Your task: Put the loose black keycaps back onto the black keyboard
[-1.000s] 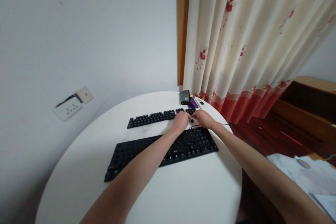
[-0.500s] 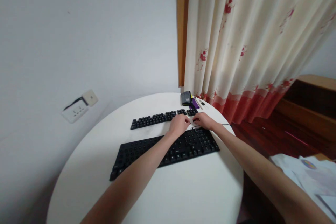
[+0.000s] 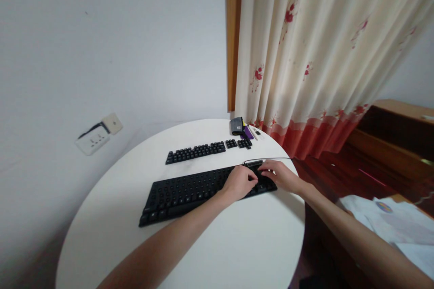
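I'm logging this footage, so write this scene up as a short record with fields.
left hand: over the right part of the keyboard; whether it holds anything is too small to tell
right hand: beside the left, over the keyboard's right end; grip unclear
keyboard: black, many keycaps missing
loose keycaps: black, laid in blocks beyond the keyboard
surface: round-edged white table
background: wall socket, patterned curtain

Left hand (image 3: pixel 238 184), right hand (image 3: pixel 280 175) and slim forearms (image 3: pixel 186 235) all appear bare.
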The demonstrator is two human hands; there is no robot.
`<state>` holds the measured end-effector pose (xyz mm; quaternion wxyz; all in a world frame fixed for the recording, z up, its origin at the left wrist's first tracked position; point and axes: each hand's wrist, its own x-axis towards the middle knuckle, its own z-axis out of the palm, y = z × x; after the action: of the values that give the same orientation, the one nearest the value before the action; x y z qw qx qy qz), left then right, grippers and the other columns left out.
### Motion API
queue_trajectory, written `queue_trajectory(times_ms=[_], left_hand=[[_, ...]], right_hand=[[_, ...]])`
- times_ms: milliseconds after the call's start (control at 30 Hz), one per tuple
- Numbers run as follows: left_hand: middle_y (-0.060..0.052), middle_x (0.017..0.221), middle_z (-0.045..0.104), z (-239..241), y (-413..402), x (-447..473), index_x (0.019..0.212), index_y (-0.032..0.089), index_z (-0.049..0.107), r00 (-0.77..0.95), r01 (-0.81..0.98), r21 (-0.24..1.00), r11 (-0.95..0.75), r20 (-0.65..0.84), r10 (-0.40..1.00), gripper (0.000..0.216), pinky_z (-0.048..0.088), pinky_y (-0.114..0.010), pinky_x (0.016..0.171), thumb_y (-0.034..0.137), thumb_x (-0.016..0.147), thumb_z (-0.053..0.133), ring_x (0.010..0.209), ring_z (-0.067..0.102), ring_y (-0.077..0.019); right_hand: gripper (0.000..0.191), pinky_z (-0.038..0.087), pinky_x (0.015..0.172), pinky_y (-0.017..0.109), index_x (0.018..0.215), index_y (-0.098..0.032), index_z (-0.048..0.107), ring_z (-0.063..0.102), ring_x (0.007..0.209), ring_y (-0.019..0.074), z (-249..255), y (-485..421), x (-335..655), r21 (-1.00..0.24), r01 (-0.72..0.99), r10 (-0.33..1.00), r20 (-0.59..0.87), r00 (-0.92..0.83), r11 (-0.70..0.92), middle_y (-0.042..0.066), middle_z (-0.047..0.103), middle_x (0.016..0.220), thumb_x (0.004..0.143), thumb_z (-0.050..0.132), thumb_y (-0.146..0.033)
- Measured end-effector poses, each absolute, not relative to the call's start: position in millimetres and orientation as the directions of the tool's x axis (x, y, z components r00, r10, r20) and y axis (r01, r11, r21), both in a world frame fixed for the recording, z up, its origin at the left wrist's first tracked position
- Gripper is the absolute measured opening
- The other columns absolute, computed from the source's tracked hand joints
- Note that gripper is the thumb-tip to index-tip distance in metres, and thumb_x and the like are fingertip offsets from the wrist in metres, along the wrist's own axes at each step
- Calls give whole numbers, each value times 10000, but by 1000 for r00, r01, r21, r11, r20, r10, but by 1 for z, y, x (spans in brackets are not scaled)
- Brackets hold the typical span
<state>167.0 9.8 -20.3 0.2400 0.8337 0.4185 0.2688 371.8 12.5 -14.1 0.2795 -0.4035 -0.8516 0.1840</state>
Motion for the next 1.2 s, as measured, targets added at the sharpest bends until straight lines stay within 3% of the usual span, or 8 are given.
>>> queue_trajectory(times_ms=[233,400,600,800,1067,1200], left_hand=[[-21,831,761,-19,4,170,806,207,790,542,618,474,-627,321,777,149,466,-304,825,159,797,649,818,648,-202],[-43,815,747,-21,-2,172,777,200,780,582,612,424,-668,331,743,204,450,-323,828,125,830,598,826,616,-210],[-56,897,712,-30,-9,169,870,188,763,586,628,332,-704,394,708,230,455,-317,826,153,900,538,885,566,-201],[-53,912,689,-31,-13,167,875,188,758,588,632,318,-707,398,704,240,456,-332,839,179,921,522,902,539,-203],[-63,986,663,-27,-27,166,947,167,725,590,646,284,-708,403,700,241,447,-365,884,245,941,497,973,524,-220],[-70,989,642,-25,-30,168,968,158,704,608,652,246,-718,396,688,251,441,-374,869,308,940,504,995,513,-230]], right_hand=[[217,455,841,335,995,-219,719,592,926,219,-28,-1,372,-494,630,798,312,-516,600,69,681,953,892,539,-155],[136,461,790,329,922,-206,709,595,866,214,-31,-4,369,-474,702,848,295,-441,531,57,672,880,846,609,-153],[125,458,776,312,861,-202,706,575,851,199,-33,-6,368,-416,674,790,363,-493,611,46,672,838,859,607,-125],[221,461,743,308,860,-199,723,563,844,196,-30,-8,363,-303,669,731,361,-579,679,63,671,842,922,519,-144],[263,482,854,423,1098,-252,717,535,992,257,-36,-30,365,-310,725,771,430,-470,615,106,618,1052,946,505,-288],[292,476,898,464,1119,-263,716,515,1055,281,-45,-35,369,-346,746,804,425,-415,569,116,589,1122,951,483,-313]])
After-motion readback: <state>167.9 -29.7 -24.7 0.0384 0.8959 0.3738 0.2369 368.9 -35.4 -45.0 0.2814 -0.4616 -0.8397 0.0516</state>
